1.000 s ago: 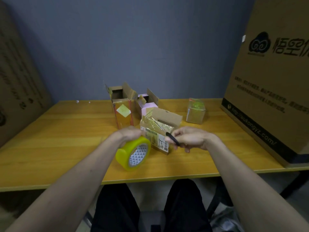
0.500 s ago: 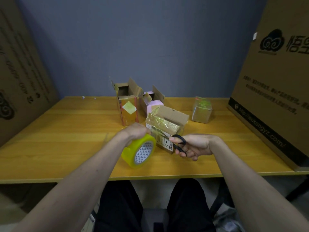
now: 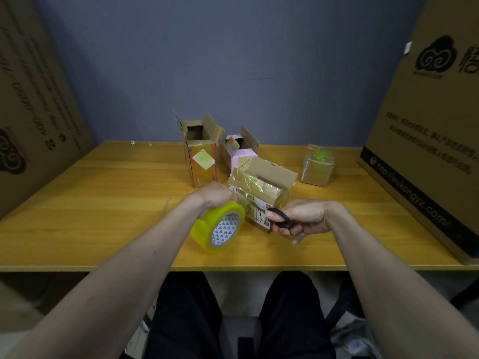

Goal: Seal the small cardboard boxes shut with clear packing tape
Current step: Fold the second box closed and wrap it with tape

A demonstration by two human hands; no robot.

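Observation:
My left hand [image 3: 215, 195] grips a yellowish roll of clear packing tape [image 3: 220, 226] held just above the wooden table [image 3: 103, 203]. Right beside it lies a small cardboard box [image 3: 261, 187] with a white label, wrinkled tape over its top and one flap raised. My right hand [image 3: 303, 218] holds black scissors [image 3: 281, 218] by their handle loops at the box's near right corner. The blades are hidden behind the hand and box.
Behind stand a tall open box [image 3: 201, 154] with a yellow sticker and a pink open box [image 3: 239, 154]. A taped-shut small box [image 3: 317, 165] sits at the right. Very large cartons flank the table at left [image 3: 33, 112] and right [image 3: 427, 125].
My right hand has shifted its grip so the scissor handles show between its fingers, and it sits slightly lower right of the box. The left hand and tape roll have barely moved.

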